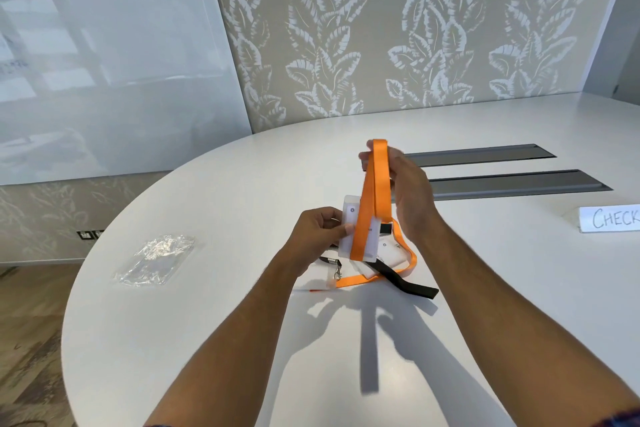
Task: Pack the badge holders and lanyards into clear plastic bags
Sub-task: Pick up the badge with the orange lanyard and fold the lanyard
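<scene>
My left hand [320, 230] pinches a white badge holder [348, 218] by its left edge, held upright above the table. An orange lanyard [372, 198] runs up over the holder's front, and my right hand [408, 194] grips the lanyard's loop at the top, pulling it taut. Below my hands a pile lies on the table: more badge holders [362, 270], an orange lanyard strap [412, 258], a black lanyard [405, 279] and a metal clip [337, 274]. A stack of clear plastic bags [156, 262] lies to the left, apart from both hands.
The white round table [214, 340] ends in a curved edge at the left, with wooden floor beyond. Two grey cable slots [512, 184] are set into the table behind my hands. A white card with handwritten letters [611, 218] stands at the right edge.
</scene>
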{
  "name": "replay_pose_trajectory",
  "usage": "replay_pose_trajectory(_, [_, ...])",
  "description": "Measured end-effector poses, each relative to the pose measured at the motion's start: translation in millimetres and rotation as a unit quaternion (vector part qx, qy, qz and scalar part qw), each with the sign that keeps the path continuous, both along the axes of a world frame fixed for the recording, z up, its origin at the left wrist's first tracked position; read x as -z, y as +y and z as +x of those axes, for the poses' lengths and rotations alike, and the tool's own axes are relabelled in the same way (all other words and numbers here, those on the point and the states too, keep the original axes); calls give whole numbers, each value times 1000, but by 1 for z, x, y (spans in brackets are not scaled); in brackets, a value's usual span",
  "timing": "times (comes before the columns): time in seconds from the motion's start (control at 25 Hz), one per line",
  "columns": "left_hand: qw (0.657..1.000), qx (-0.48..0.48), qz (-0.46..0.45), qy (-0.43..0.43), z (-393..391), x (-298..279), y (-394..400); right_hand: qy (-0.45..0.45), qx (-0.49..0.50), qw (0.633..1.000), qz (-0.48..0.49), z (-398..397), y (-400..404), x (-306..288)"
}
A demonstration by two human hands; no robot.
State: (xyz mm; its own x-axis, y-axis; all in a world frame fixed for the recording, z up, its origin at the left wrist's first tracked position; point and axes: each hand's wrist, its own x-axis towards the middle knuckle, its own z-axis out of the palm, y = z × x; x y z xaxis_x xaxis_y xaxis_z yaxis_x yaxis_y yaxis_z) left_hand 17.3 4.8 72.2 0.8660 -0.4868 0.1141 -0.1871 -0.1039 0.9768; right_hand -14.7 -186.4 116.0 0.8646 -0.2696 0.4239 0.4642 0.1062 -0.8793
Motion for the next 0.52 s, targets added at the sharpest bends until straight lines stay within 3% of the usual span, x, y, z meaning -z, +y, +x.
replay_pose_trajectory(0.16, [998,51,-3,30,-1,-10,5,90,58,992,68,11,-23,3])
replay_pose_trajectory(0.28, [995,84,-32,43,-2,-18,4,132,83,988,12,8,-33,26])
replay_pose_trajectory(0.52, [993,89,-40,59,-2,-17,2,124,93,987,-38,3,-29,55])
